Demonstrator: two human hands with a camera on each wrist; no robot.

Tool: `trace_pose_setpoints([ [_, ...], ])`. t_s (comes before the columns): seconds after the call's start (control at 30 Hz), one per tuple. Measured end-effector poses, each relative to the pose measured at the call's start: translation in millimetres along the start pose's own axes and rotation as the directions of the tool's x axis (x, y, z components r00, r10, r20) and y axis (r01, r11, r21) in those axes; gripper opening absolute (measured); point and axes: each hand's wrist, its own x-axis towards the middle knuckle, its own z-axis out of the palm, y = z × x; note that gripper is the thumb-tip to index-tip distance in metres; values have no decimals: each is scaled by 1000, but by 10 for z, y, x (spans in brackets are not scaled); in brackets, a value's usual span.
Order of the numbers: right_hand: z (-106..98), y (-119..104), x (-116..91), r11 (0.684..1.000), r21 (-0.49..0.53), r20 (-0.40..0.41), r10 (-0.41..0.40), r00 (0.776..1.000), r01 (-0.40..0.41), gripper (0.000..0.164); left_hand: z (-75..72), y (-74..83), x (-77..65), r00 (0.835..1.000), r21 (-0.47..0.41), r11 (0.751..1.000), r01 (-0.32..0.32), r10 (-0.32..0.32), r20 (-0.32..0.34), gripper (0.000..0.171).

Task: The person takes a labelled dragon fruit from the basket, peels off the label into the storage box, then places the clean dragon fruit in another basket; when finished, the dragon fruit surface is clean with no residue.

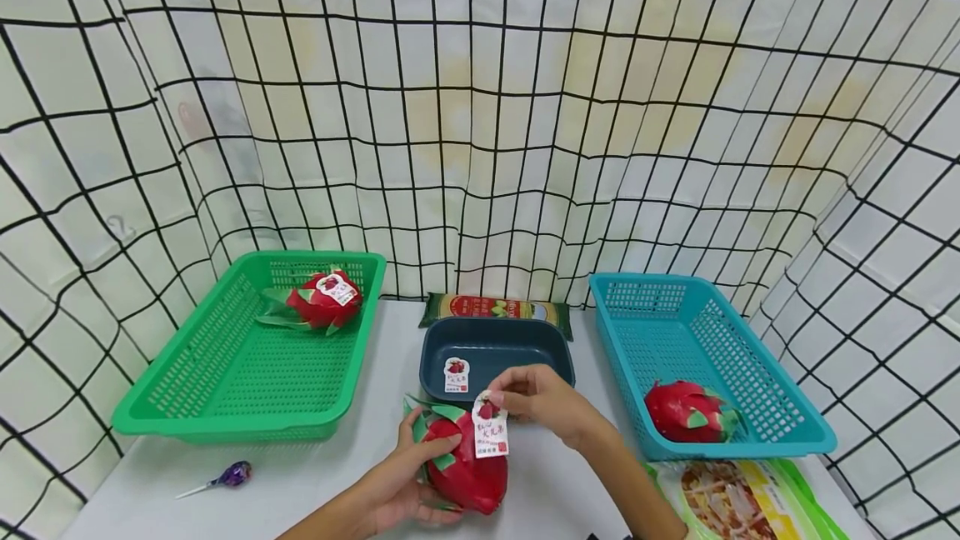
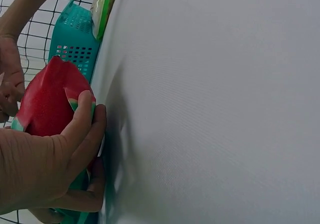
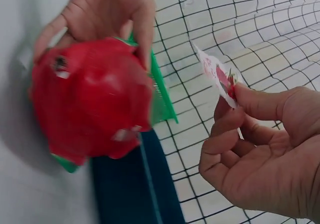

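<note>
My left hand point(image 1: 401, 477) grips a red dragon fruit point(image 1: 468, 477) with green scales, low over the table's near middle. In the left wrist view its fingers point(image 2: 82, 119) curl round the fruit's side. Between thumb and forefinger, my right hand point(image 1: 543, 402) pinches a white sticker point(image 1: 491, 432) printed with a dragon fruit and red characters. From the head view the sticker overlaps the fruit, but the right wrist view shows the sticker point(image 3: 217, 76) apart from the fruit point(image 3: 95, 104). Another such sticker point(image 1: 456, 375) lies in the dark blue tray point(image 1: 495, 332) just beyond my hands.
A green basket point(image 1: 300, 390) at left holds a labelled dragon fruit point(image 1: 326, 302). At right, a blue basket point(image 1: 637, 332) holds a dragon fruit point(image 1: 686, 411) with no sticker visible. Around them lie a lollipop point(image 1: 234, 475), a green-and-red packet point(image 1: 498, 307) and a food bag point(image 1: 738, 502).
</note>
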Motion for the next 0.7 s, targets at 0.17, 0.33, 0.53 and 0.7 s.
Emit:
trace_pose_setpoints([
  [0.17, -166, -149, 159, 1000, -4, -76, -11, 997, 11, 24, 3, -1, -6, 1000, -7, 1000, 3, -3, -3, 113],
  [0.33, -326, -295, 387, 1000, 8, -97, 29, 995, -28, 23, -7, -8, 5, 1000, -20, 1000, 2, -2, -12, 114],
  [0.53, -484, -301, 732, 992, -19, -84, 123, 989, -125, 18, -16, -22, 5, 1000, -18, 1000, -7, 7, -2, 111],
  [0.7, -517, -157, 1009, 968, 0, -83, 250, 965, -251, 18, -14, -24, 20, 1000, -29, 1000, 0, 0, 8, 113],
])
